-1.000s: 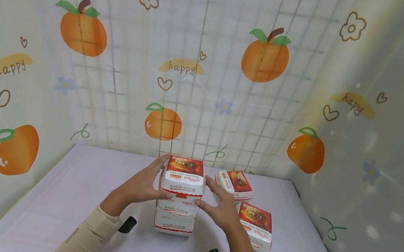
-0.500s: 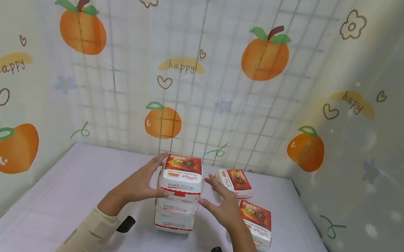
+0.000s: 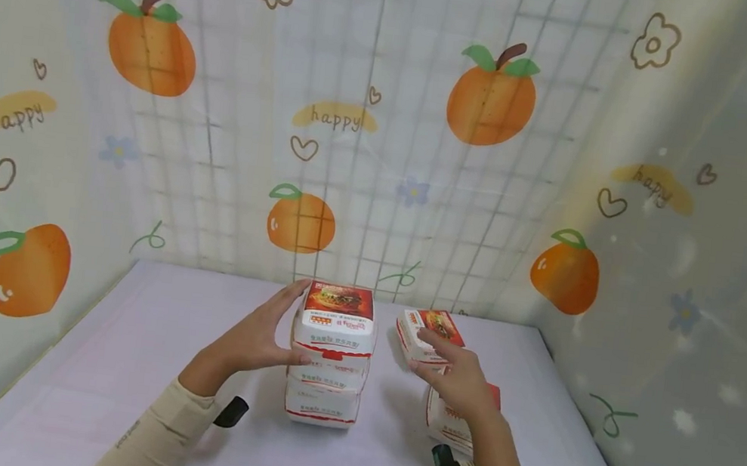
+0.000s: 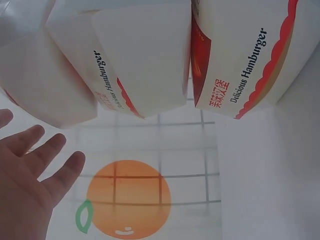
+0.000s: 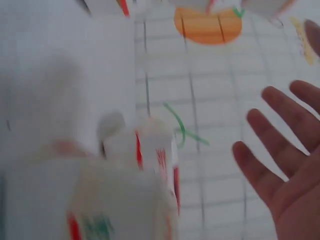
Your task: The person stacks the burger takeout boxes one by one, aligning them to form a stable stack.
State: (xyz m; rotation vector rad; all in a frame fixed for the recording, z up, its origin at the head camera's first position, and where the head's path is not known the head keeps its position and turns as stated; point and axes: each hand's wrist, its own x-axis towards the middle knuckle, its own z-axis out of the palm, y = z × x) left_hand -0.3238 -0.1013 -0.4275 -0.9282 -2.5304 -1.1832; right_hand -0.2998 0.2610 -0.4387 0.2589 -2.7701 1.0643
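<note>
Three white paper hamburger boxes stand in a stack on the table. The top box [image 3: 336,328] has a red lid picture of a burger, and the middle box [image 3: 334,373] and bottom box [image 3: 321,404] show white fronts. Along the stack's left side is my left hand [image 3: 253,334], thumb at the front and fingers straight; the left wrist view shows these fingers spread beside the boxes. My right hand [image 3: 461,379] is raised, holding nothing, above a near burger box [image 3: 446,419] that it partly covers. A far burger box [image 3: 410,336] lies just beyond its fingertips.
Pale table [image 3: 187,441] under everything; its back edge meets a white curtain [image 3: 223,232] printed with oranges over a wire grid. Another curtain side [image 3: 709,359] closes off the right. Both sleeves carry a black wrist camera [image 3: 232,412].
My right hand has left the stack's right side and moved right, over the two loose burger boxes. My left hand stays at the stack, which keeps its place.
</note>
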